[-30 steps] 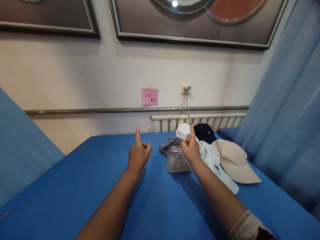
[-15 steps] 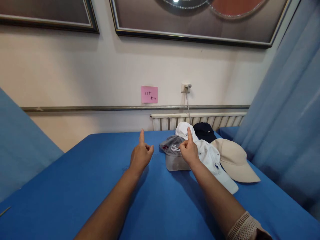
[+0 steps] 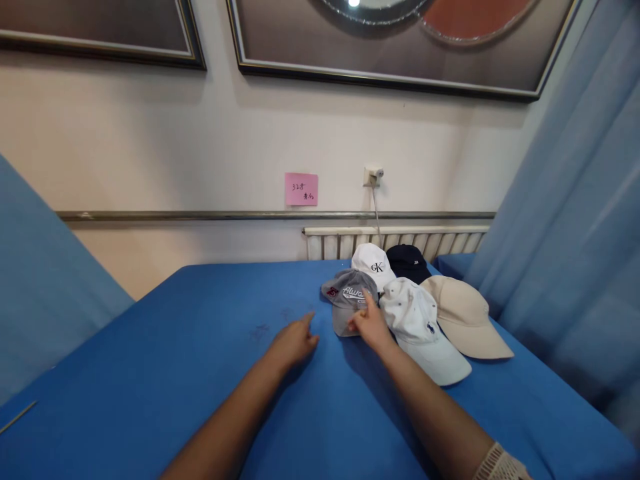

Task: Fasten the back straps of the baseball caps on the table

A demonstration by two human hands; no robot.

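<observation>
Hands [image 3: 291,342] [image 3: 371,326] have sunk (free, index fingers extended); gray cap [image 3: 347,307] points brim-first toward camera.

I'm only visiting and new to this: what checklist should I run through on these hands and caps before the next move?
1. Both hands in view: ok. The left hand and right hand both show, the left somewhat blurred.
2. Hands free: ok. Neither visibly holds anything.
3. Gray cap fully visible: not ok. The right hand hides part of its front.
4. Right hand clear of the gray cap: cannot tell. They overlap in this view, so contact is uncertain.
5. Other caps in sight: ok. White cap, dark cap, pale cap and beige cap all show, some partly covered.
</observation>
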